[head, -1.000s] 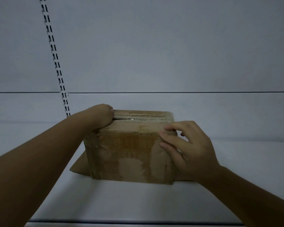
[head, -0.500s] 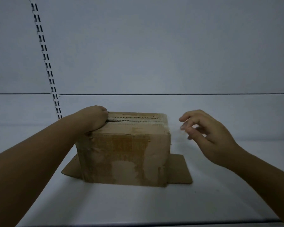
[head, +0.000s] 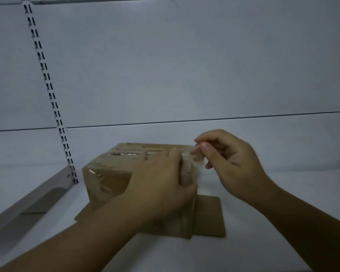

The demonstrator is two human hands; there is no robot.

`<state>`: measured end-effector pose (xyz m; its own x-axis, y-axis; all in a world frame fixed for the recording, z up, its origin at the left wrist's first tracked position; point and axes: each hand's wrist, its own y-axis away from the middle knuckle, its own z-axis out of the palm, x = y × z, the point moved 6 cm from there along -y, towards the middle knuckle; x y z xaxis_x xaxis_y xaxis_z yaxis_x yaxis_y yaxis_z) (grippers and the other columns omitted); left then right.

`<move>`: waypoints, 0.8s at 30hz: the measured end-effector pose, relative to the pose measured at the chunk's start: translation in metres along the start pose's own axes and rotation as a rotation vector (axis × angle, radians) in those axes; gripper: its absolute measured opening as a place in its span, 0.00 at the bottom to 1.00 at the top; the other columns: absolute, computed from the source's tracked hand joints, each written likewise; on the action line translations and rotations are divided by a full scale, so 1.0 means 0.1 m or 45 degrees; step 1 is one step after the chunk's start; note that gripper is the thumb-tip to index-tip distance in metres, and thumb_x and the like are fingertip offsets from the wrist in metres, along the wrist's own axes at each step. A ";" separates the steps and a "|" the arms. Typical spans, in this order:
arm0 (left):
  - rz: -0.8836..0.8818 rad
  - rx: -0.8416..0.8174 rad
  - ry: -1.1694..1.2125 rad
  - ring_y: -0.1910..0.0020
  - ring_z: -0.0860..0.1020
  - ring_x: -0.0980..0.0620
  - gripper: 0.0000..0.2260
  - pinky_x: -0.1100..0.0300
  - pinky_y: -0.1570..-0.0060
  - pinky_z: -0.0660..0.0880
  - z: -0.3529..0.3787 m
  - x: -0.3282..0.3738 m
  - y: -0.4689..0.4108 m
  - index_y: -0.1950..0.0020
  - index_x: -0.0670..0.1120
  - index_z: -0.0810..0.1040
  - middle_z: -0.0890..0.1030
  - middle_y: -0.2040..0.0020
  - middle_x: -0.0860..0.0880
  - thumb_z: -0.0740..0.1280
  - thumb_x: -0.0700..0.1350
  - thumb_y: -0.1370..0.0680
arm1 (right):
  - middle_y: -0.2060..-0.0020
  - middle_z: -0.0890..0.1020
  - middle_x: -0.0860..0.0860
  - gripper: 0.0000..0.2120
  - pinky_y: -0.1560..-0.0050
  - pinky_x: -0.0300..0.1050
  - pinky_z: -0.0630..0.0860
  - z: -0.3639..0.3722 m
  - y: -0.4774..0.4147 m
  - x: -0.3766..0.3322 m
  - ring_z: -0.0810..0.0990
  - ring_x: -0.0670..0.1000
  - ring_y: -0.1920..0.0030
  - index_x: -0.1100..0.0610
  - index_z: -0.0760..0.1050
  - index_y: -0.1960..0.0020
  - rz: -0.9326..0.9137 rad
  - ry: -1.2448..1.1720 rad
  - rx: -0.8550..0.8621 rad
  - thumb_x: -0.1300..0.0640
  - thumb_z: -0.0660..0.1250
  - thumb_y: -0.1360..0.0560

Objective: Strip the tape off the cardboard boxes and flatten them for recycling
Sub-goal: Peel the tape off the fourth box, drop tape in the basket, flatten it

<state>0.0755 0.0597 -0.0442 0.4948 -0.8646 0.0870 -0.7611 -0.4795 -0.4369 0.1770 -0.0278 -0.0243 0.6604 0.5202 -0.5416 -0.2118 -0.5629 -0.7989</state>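
Observation:
A worn brown cardboard box (head: 108, 173) stands on a white shelf surface, with clear tape glinting on its top and left front corner. Its bottom flaps (head: 208, 216) lie spread flat on the shelf. My left hand (head: 161, 183) rests over the box's front right corner, covering it. My right hand (head: 228, 160) hovers just right of the box's top edge, thumb and fingers pinched on a thin strip of clear tape (head: 197, 160) that reaches toward my left hand.
The white shelf (head: 283, 189) runs to a white back panel. A slotted upright (head: 53, 107) climbs the wall at left. A grey shelf bracket (head: 28, 205) slants along the left side.
My left hand slid from the box's top left to its front right corner. My right hand came back in toward the box with the tape. The view shifted.

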 end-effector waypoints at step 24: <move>0.039 0.081 1.494 0.27 0.60 0.61 0.19 0.67 0.41 0.71 -0.19 -1.32 0.91 0.46 0.56 0.82 0.68 0.29 0.61 0.74 0.59 0.35 | 0.45 0.81 0.43 0.22 0.41 0.37 0.70 0.80 -0.07 0.01 0.76 0.41 0.43 0.49 0.79 0.44 -0.084 0.303 -0.612 0.44 0.49 0.22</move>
<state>-0.0670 0.1274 -0.0779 -0.2384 -0.4999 0.8326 -0.7273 -0.4762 -0.4942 0.1218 0.0281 -0.0404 0.8180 0.4359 -0.3753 0.1523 -0.7933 -0.5895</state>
